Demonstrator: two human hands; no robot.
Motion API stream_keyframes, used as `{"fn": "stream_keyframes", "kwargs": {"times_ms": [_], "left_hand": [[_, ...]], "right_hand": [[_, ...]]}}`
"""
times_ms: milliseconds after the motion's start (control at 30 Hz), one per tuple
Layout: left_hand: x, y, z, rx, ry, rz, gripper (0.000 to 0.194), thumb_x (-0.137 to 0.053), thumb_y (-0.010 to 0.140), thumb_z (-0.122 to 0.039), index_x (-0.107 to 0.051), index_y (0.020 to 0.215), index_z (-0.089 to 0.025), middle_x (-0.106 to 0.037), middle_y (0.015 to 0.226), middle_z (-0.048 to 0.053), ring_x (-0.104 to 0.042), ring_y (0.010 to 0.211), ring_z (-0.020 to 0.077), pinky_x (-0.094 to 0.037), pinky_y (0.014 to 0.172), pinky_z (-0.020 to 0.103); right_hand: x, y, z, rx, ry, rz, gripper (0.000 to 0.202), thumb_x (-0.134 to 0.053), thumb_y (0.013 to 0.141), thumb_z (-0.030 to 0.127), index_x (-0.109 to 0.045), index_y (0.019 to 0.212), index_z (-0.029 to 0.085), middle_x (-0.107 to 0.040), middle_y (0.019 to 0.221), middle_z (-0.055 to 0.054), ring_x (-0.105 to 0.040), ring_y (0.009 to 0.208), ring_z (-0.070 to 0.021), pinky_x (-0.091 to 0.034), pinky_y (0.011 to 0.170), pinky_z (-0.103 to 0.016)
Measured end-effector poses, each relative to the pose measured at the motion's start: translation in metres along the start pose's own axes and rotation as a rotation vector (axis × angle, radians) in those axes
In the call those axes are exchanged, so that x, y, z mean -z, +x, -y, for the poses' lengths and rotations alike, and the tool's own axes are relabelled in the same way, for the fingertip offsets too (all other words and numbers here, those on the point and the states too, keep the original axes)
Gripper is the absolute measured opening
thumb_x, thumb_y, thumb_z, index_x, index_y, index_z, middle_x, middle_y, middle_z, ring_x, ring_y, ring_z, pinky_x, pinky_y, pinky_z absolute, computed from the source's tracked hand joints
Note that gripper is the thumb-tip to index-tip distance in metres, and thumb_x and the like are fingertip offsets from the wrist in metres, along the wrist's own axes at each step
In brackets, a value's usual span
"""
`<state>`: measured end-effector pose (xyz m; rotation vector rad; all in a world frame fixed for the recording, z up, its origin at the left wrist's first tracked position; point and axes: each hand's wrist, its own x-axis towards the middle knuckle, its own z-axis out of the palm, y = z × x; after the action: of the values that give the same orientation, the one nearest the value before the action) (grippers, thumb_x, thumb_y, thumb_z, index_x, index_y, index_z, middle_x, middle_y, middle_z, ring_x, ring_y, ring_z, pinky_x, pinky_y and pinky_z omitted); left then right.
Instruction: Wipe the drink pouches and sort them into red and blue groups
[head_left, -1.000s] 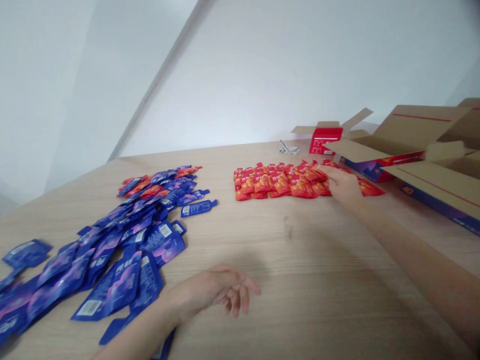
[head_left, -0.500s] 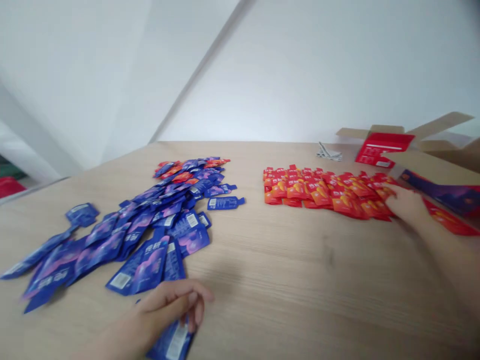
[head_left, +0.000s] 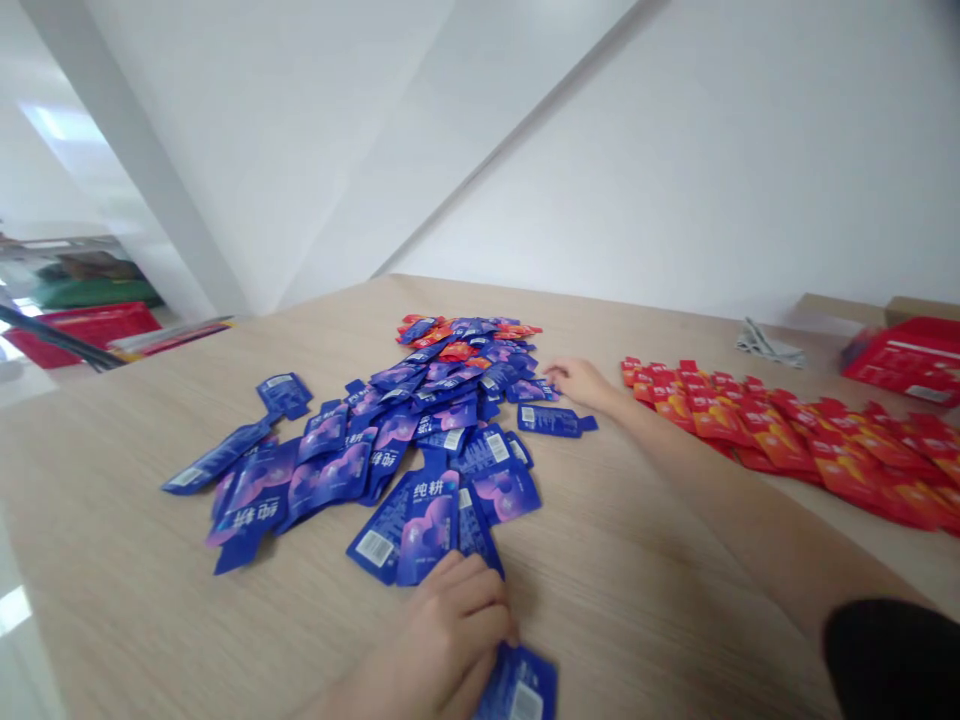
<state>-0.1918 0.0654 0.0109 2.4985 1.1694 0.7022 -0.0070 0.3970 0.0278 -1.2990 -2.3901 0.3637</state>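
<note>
Near the front edge of the view, my left hand (head_left: 457,625) has its fingers curled and pressed together over the end of a blue pouch (head_left: 525,685); whether it grips that pouch is hidden. My right hand (head_left: 576,380) reaches across to the far right side of the blue pouch pile (head_left: 397,400), with its fingertips closed at a small pouch there. A single blue pouch (head_left: 551,420) lies flat just below that hand. Some red pouches (head_left: 459,351) are mixed in at the pile's far end.
Overlapping rows of red-orange pouches (head_left: 780,430) cover the right side of the wooden table (head_left: 645,600). Behind them are a crumpled paper (head_left: 769,345) and a red box (head_left: 911,360). A white wall stands behind; red crates (head_left: 90,330) are at far left.
My right hand has moved left from the red pouches to the blue pile. My left hand's fingers have closed downward. The view has turned left, showing more of the room there.
</note>
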Motion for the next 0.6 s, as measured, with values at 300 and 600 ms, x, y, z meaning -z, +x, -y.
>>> {"fn": "stream_keyframes", "kwargs": {"times_ms": [300,600], "left_hand": [[-0.034,0.007,0.019,-0.216,0.196,-0.597,0.051,-0.021,0.107,-0.021,-0.04,0.059,-0.018,-0.041,0.052,-0.004,-0.038,0.05,0.0091,-0.031,0.054,0.027],[-0.031,0.008,0.011,-0.245,0.283,-0.635,0.053,-0.024,0.106,-0.018,-0.041,0.057,-0.017,-0.039,0.052,-0.004,-0.036,0.051,0.0083,-0.031,0.053,0.026]], "right_hand": [[-0.086,0.129,0.142,0.029,-0.186,0.102,0.039,-0.06,0.094,0.038,-0.057,0.126,0.017,-0.059,0.125,-0.009,-0.061,0.106,-0.0226,-0.054,0.088,-0.044],[-0.106,0.123,0.143,-0.004,-0.341,0.083,0.037,-0.061,0.093,0.037,-0.059,0.123,0.015,-0.061,0.122,-0.01,-0.062,0.105,-0.0219,-0.054,0.088,-0.043]]}}
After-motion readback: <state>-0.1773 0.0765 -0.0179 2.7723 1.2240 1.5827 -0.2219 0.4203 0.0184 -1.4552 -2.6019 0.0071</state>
